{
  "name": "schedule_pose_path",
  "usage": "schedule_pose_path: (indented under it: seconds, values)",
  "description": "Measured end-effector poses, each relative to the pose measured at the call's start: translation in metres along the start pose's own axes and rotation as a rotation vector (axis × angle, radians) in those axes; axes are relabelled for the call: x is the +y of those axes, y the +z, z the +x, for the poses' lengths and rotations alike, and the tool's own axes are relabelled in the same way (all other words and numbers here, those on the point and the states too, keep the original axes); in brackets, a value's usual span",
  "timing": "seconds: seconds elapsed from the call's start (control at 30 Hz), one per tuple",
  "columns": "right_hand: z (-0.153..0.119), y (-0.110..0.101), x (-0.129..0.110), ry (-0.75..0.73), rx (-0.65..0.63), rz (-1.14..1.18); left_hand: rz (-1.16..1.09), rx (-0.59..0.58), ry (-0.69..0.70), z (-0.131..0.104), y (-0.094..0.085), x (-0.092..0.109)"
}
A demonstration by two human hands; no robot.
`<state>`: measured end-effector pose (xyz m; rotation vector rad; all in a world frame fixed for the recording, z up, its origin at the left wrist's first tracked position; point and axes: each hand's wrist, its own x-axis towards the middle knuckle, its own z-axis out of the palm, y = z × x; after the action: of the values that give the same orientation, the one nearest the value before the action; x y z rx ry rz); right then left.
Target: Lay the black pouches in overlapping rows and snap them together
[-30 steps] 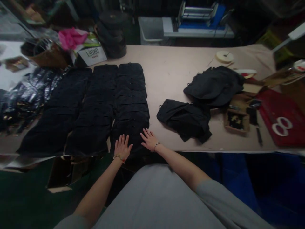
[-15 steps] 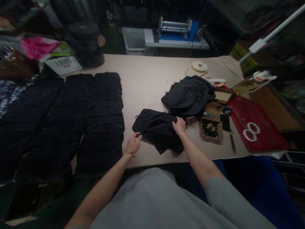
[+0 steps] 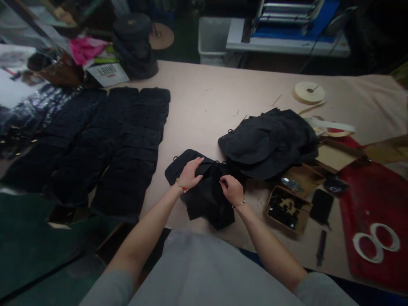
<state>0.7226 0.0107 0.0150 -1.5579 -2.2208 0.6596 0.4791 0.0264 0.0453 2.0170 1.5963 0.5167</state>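
A black fabric piece [image 3: 207,202] with small loops along its far edge lies on the table in front of me. My left hand [image 3: 190,174] rests on its left part, fingers stretched out. At its right side my right hand [image 3: 232,190] is closed, thumb and forefinger pinching the fabric near the loops. Just beyond, a heap of similar black fabric pieces [image 3: 270,142] is close to my right hand. An open cardboard box of small dark parts [image 3: 288,210] stands to the right of that hand.
Rows of black fabric pieces [image 3: 124,157] cover the table's left side. At the right are a tape roll [image 3: 309,92], a black pouch-like item [image 3: 321,206], a red sheet [image 3: 360,204] and white rings [image 3: 368,247]. A blue roller machine [image 3: 287,21] stands beyond the table.
My left hand has moved from the fabric's near left corner onto its top. My right hand has closed in a pinch. The camera view has shifted, with the table appearing nearer.
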Motion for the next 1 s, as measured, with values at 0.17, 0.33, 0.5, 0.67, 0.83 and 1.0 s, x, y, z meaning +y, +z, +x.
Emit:
schedule_pose_path:
  seconds: [0.17,0.33,0.5,0.67,0.83,1.0]
  values:
    - [0.008,-0.016,0.0,-0.094,-0.071,0.14,0.153,-0.257,0.045,0.034,0.009,0.032]
    - [0.008,-0.068,-0.014,-0.229,-0.253,0.627,-0.135,-0.321,0.138,0.011,-0.014,0.047]
    - [0.04,-0.099,-0.03,-0.046,-0.321,1.05,-0.775,-0.424,-0.022,-0.052,-0.055,0.053]
    - [0.088,-0.085,-0.074,-0.132,-0.725,1.189,-0.675,-0.238,-0.186,-0.068,-0.052,0.039]
    - [0.091,-0.098,-0.119,-0.352,-1.126,1.229,-0.546,-0.114,-0.155,-0.072,-0.073,0.064]
    - [0.102,-0.107,-0.112,-0.335,-0.911,1.043,-0.666,-0.184,-0.482,-0.117,-0.104,0.081]
